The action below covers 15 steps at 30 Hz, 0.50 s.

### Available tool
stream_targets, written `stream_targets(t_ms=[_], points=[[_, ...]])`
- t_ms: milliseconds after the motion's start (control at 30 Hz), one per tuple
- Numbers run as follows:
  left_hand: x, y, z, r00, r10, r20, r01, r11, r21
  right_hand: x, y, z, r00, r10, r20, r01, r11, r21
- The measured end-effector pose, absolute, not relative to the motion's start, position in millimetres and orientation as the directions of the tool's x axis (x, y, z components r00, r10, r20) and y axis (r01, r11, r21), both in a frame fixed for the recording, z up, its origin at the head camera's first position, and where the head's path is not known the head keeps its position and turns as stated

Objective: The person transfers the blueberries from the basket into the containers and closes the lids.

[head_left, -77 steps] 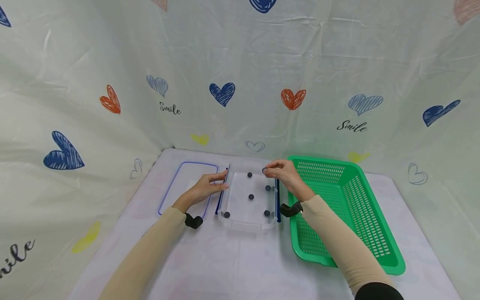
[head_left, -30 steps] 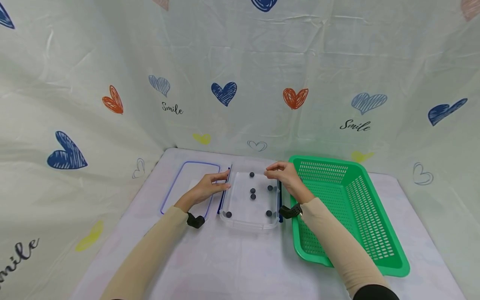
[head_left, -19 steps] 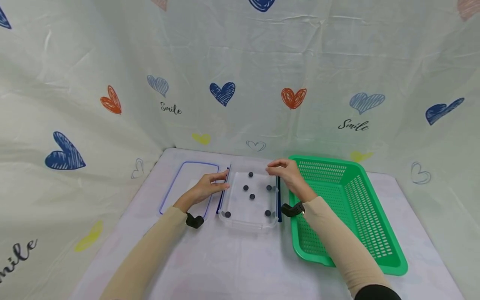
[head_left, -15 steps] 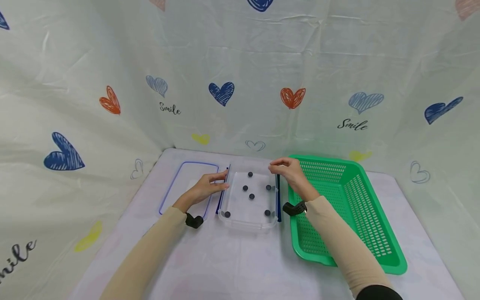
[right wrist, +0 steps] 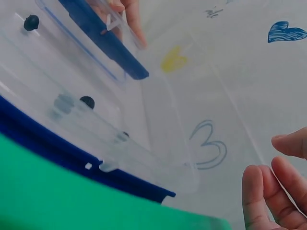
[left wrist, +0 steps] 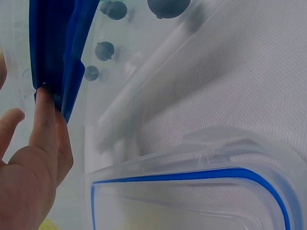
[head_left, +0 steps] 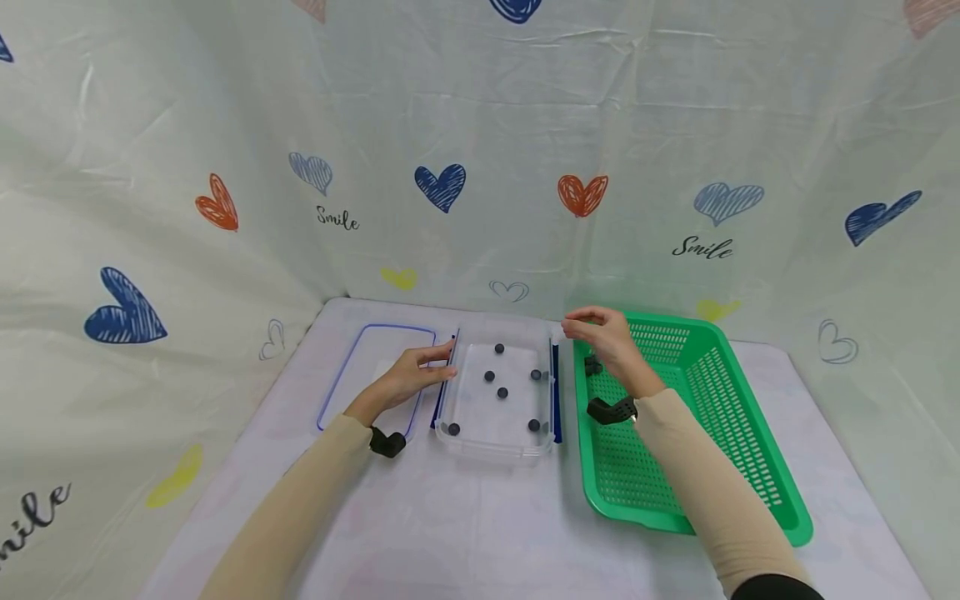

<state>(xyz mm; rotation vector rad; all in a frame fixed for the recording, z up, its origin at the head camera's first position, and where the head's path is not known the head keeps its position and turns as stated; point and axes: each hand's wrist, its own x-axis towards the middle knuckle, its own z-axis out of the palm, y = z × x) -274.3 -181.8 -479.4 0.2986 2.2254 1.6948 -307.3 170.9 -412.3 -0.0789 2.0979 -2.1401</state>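
My left hand point(head_left: 411, 379) rests with nearly straight fingers against the left side of a clear plastic box point(head_left: 491, 451). In the left wrist view its fingers point(left wrist: 44, 117) touch the hanging blue latch point(left wrist: 53, 43). Several small dark balls with a tiny nub, like blueberries point(head_left: 502, 392), lie spread over the box floor. My right hand point(head_left: 606, 340) hovers over the far left corner of the green basket point(head_left: 697, 533). Nothing shows between its thumb and fingers point(right wrist: 254, 191), which stand apart. Below that hand, a clump of dark balls point(head_left: 592, 365) lies in the basket.
A clear lid with a blue seal point(head_left: 324, 400) lies left of the box, partly behind the left hand. Another blue latch point(head_left: 557, 392) hangs on the box's right side, close to the basket rim. A heart-printed curtain point(head_left: 480, 125) rises behind the table point(head_left: 480, 517).
A ball came from my right fingers into the box and rolled left, then stopped near the middle. My right hand has moved right, over the basket. The left hand has stayed put.
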Motion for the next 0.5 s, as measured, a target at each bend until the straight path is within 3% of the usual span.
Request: stream_targets(t_ms=[500], points=[[-274.4, -182.2, -480.0, -0.932, 0.341, -0.126, -0.016, 0.309, 0.951, -304.6, 200.2, -419.9, -0.994, -0.106, -0.033, 0.035, -0.017, -0.999]])
